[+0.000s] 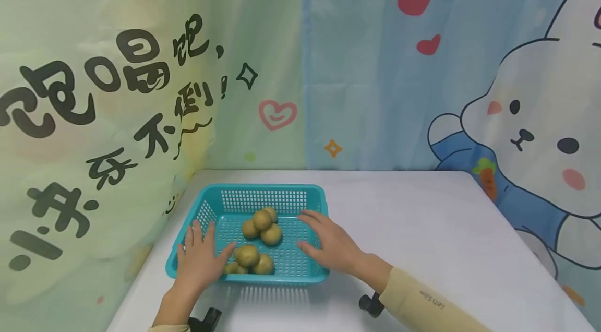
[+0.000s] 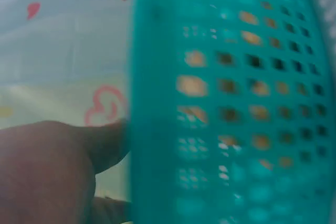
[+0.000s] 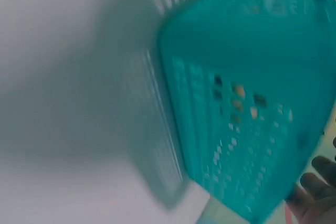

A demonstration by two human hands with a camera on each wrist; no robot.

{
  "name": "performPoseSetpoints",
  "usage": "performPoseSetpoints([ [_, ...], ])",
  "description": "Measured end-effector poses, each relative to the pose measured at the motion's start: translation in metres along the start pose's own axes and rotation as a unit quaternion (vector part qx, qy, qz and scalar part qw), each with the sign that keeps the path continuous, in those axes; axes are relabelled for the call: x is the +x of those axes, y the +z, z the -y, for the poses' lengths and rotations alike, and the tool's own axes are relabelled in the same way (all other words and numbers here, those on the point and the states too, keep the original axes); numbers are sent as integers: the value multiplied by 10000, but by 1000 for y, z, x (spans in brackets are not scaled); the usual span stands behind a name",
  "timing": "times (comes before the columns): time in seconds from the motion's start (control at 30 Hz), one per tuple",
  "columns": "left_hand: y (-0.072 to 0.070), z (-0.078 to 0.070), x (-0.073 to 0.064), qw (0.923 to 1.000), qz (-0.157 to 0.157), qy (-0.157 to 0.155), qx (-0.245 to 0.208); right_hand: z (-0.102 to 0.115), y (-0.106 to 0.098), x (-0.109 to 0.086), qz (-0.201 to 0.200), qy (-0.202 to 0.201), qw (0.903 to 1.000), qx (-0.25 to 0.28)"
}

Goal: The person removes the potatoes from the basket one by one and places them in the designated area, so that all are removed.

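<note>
A turquoise plastic basket (image 1: 269, 280) with perforated walls stands on the table. Several round yellow-brown potato-like pieces lie in it, one group near the middle (image 1: 262, 220) and another by the near wall (image 1: 247, 256). My left hand (image 1: 199, 261) is over the near left corner, its fingers spread and the thumb pointing inward. On the opposite side, my right hand (image 1: 335, 243) reaches over the right rim with fingers extended toward the inside. Neither palm grips a piece. In the left wrist view the basket wall (image 2: 157, 103) hides most fingertips of the left hand (image 2: 47, 171).
The white table (image 1: 399, 222) extends to the right of the basket. Behind it hangs a printed curtain (image 1: 357, 60) with hearts, lettering and a cartoon rabbit. Dark camera mounts (image 1: 372, 305) sit at both wrists.
</note>
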State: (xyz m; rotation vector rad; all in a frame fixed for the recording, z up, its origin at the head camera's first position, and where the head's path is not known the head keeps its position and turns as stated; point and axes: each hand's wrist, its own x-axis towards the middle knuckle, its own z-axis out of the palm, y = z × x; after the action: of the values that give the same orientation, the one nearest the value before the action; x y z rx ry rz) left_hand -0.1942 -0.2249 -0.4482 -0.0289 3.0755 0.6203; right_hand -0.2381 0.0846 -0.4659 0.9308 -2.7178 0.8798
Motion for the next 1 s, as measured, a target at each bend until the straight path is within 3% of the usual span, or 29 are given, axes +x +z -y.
performPoseSetpoints([
  [0.1,2,16,-4,9993,-228,-275,-97,7,11,0,93,-192,9996,205],
  [0.27,-2,35,-7,9941,-704,-748,-352,19,22,5,360,-172,9987,330],
  [0.5,-3,52,4,9898,-733,-1128,-468,35,31,21,675,-49,9964,506],
  [0.7,-1,57,11,9830,-899,-1484,-607,54,47,38,969,73,9906,962],
  [1.0,2,55,13,9823,-767,-1607,-585,67,74,59,1100,715,9796,1520],
])
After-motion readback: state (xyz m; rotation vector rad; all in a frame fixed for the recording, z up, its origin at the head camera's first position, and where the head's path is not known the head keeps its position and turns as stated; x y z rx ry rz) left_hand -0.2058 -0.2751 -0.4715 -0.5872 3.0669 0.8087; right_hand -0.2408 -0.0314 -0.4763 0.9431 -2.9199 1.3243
